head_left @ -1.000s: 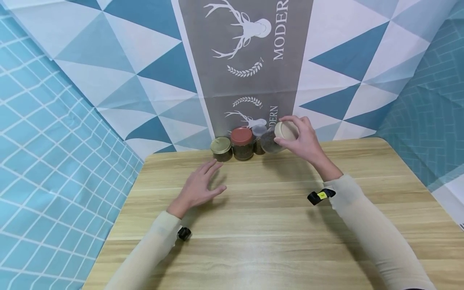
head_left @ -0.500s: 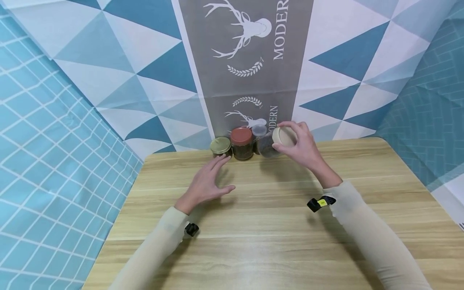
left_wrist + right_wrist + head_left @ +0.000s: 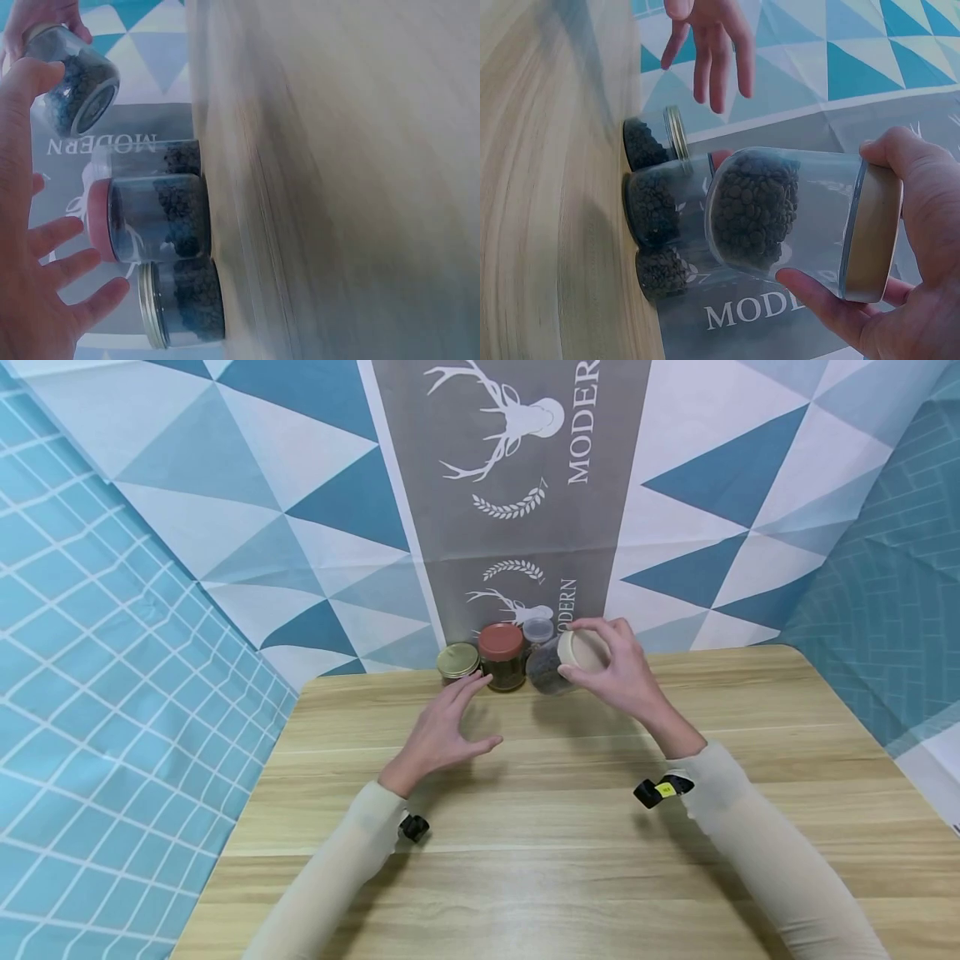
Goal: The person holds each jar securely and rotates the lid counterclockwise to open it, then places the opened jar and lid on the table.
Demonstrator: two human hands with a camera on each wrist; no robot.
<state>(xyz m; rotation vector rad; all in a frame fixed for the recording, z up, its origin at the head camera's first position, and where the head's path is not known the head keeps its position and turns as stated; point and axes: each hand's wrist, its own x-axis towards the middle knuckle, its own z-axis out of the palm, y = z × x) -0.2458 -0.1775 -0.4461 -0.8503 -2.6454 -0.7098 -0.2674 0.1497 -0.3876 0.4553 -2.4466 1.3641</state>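
My right hand (image 3: 618, 668) grips a clear jar (image 3: 757, 214) by its beige lid (image 3: 874, 232). The jar is tilted in the air, its base toward the left, with dark bean-like pieces inside. My left hand (image 3: 438, 735) hovers with fingers and thumb spread, holding nothing, in front of the standing jars. Those are a gold-lidded jar (image 3: 457, 662), a red-lidded jar (image 3: 502, 653) and a slimmer jar with a translucent lid (image 3: 537, 631), side by side against the wall. In the head view the held jar partly hides the slim one.
The jars stand at the back edge of a wooden table (image 3: 525, 860). Behind rises a wall covering (image 3: 517, 539) with triangles and a grey deer strip. A blue tiled-pattern sheet (image 3: 112, 735) flanks the left side.
My right hand has lowered the jar a little, toward the left and the standing jars. My left hand has moved right and slightly forward, its fingers still spread.
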